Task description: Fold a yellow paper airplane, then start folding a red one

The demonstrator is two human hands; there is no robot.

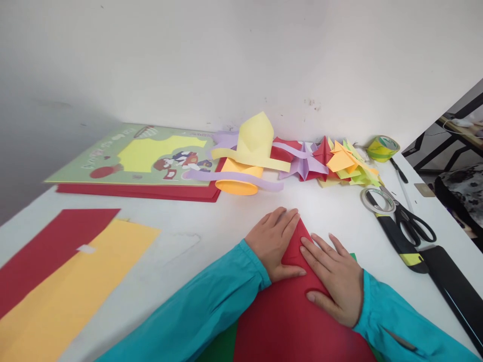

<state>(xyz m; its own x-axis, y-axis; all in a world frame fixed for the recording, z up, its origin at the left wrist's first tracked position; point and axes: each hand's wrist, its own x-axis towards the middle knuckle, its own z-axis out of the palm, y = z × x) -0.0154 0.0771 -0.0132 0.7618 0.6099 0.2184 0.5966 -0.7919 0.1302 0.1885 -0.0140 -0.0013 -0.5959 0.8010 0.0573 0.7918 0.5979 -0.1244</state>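
Note:
A red sheet of paper (290, 311) lies on the white table (196, 236) in front of me, folded to a point at its far end. My left hand (273, 244) lies flat on the left side of that point, fingers stretched out and together. My right hand (334, 276) lies flat on the right side, fingers spread. Both hands press on the red paper. A green sheet (221, 347) shows under it. Both arms wear teal sleeves.
A red strip (45, 251) and an orange sheet (68, 291) lie at the left. A stack of coloured paper (136, 161) sits by the wall, with folded paper shapes (302, 161), a tape roll (383, 148), scissors (409, 223), a clear tape ring (378, 200) and a pen (398, 171).

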